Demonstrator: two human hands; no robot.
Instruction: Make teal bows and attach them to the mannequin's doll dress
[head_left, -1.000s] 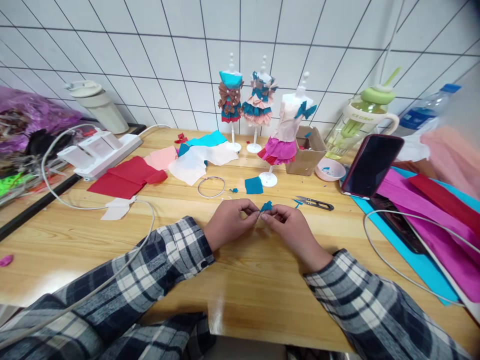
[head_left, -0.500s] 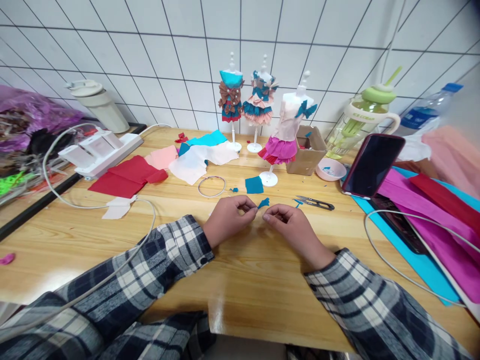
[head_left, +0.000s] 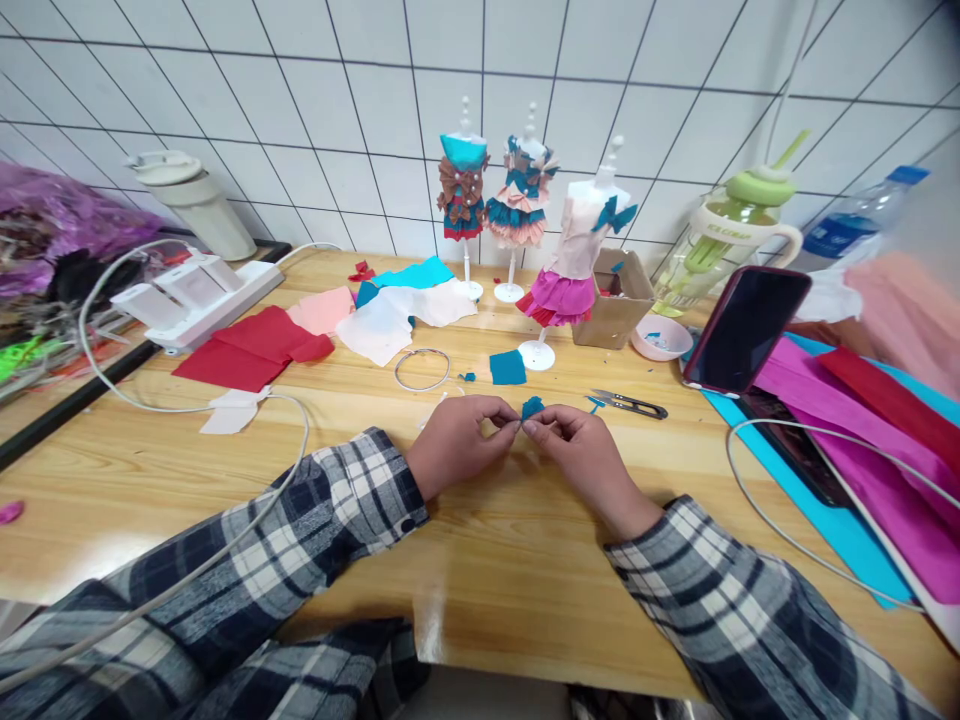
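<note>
Wood desk, teal scrap in a two-hand pinch.
Left hand and right hand clamp its near edge, equally close; it pokes out beyond the fingertips, long axis unclear tbh.

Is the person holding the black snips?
No: the black metal snips lie on the wooden table, while the left hand and right hand pinch a small teal scrap.

Fingertips hide the lower part of the teal piece. The blurred purple bag is cut off by the left edge.
</note>
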